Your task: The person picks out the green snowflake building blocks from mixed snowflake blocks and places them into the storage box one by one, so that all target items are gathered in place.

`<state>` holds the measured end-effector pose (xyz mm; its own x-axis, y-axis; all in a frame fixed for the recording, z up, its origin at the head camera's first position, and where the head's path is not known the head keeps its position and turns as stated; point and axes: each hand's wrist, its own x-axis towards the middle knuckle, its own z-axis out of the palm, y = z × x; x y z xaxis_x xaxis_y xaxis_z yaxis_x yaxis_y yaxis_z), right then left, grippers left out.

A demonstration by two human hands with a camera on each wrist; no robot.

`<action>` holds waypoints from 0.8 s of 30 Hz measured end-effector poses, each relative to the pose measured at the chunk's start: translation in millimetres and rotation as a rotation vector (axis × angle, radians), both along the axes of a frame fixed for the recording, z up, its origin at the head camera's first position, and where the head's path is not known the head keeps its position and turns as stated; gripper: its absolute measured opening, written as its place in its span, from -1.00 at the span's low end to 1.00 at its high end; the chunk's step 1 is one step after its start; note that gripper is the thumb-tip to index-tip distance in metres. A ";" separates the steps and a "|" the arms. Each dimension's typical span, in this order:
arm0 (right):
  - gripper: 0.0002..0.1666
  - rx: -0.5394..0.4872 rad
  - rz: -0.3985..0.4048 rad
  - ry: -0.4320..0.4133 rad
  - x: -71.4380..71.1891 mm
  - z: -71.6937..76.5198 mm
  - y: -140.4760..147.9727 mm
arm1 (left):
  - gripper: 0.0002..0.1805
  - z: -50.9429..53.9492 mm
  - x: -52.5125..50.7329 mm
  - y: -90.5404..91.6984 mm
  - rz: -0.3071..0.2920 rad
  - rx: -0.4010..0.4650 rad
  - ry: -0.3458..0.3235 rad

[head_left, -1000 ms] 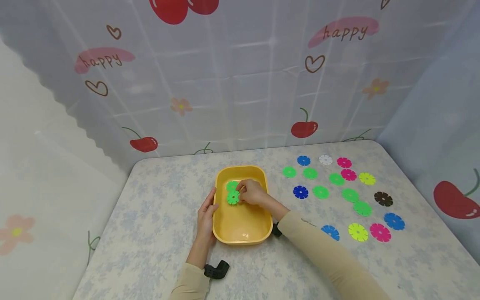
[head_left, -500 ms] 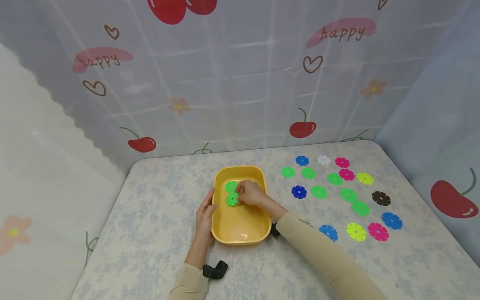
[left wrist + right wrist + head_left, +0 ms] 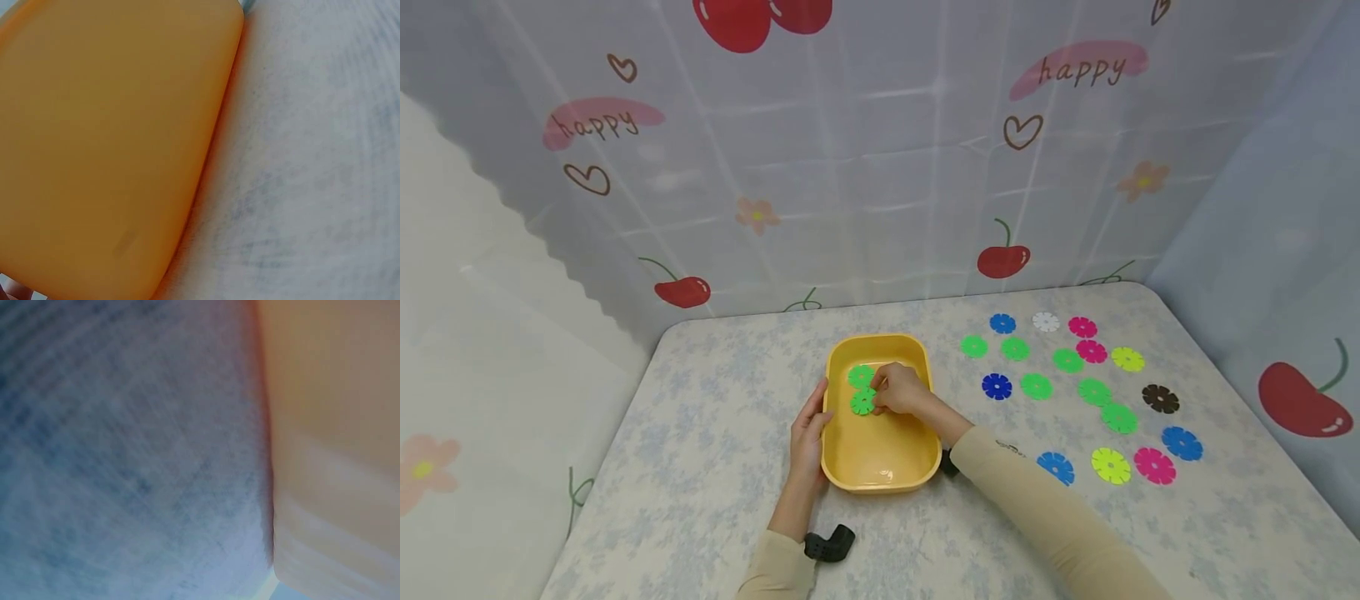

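The yellow tray (image 3: 880,450) lies on the table, its outer wall (image 3: 112,137) filling much of the left wrist view. My left hand (image 3: 807,437) grips the tray's left side, thumb over the rim and fingers along the outside. Inside the tray my right hand (image 3: 901,392) pinches the right edge of a green notched disc (image 3: 862,402). Another green disc (image 3: 860,376) lies just behind it; whether the two are joined cannot be told. In the right wrist view only the tray's side (image 3: 331,425) and the tabletop show, without the fingers.
Right of the tray, several loose discs are spread over the table (image 3: 715,417), among them a dark blue one (image 3: 997,387), a brown one (image 3: 1161,398) and a white one (image 3: 1046,322). A printed curtain (image 3: 880,183) stands behind the table.
The nearer green disc has shifted slightly towards the tray's front, and the right fingers have moved a little with it. The left hand keeps its grip. The whole head view has shifted slightly.
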<state>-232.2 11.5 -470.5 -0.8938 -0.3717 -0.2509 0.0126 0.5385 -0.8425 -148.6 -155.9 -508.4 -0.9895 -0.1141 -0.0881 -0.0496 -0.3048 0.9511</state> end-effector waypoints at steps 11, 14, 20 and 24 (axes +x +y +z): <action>-0.77 0.010 0.001 0.019 0.3 1.6 1.3 | -0.40 -0.2 -2.5 0.7 0.007 -0.002 -0.006; -0.78 0.013 -0.002 0.024 0.3 1.6 1.4 | -0.40 0.5 -2.6 0.8 -0.002 -0.006 -0.002; -0.79 0.021 0.002 0.043 1.4 0.2 1.1 | -0.40 0.1 -1.6 0.3 -0.004 -0.029 -0.004; -0.81 0.028 0.020 0.069 2.7 -0.1 1.1 | -0.40 -1.7 -1.0 -0.8 -0.001 -0.024 -0.009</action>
<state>-229.5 12.6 -470.6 -0.9018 -0.3831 -0.1999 -0.0555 0.5615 -0.8256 -149.6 -156.7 -510.1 -0.9888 -0.1157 -0.0938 -0.0579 -0.2820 0.9577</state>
